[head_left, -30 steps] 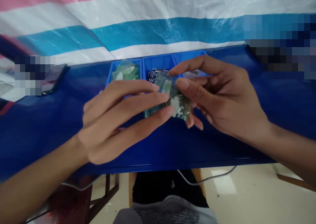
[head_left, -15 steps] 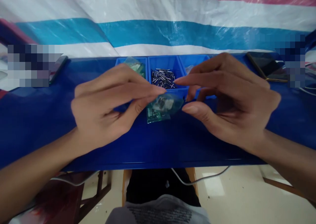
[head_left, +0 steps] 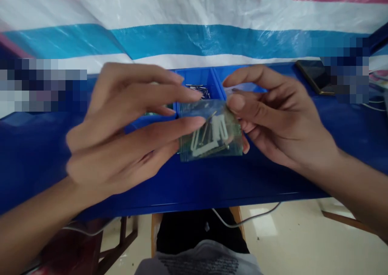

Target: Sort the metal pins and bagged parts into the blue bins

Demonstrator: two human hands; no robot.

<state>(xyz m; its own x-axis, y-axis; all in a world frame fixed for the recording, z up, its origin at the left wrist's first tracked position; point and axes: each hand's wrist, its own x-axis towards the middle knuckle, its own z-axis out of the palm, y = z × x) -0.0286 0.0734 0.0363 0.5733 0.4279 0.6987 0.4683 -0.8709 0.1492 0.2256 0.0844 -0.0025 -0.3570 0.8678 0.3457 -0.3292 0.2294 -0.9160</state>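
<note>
A small clear zip bag (head_left: 209,139) hangs upright over the front of the parts bins. Inside it are white U-shaped pieces and several thin metal pins or screws. My right hand (head_left: 273,117) grips the bag's upper right corner between thumb and fingers, with some fingertips behind it. My left hand (head_left: 127,129) is at the bag's left side, its fingers apart and stretched out. Its thumb tip overlaps the front of the bag; whether it presses on the plastic I cannot tell. Behind the bag, loose metal pins (head_left: 198,89) lie in the middle blue bin (head_left: 194,75).
A blue bin (head_left: 235,71) with a clear bag stands on the right; the left bin is mostly behind my left hand. On the blue table (head_left: 273,186), a dark phone (head_left: 315,77) lies at the back right. Striped plastic sheeting (head_left: 194,40) hangs behind. A cable (head_left: 242,222) droops below the table's front edge.
The bag has turned flat toward me and come closer. My right hand has taken hold of its corner, while my left hand has loosened its pinch and spread its fingers.
</note>
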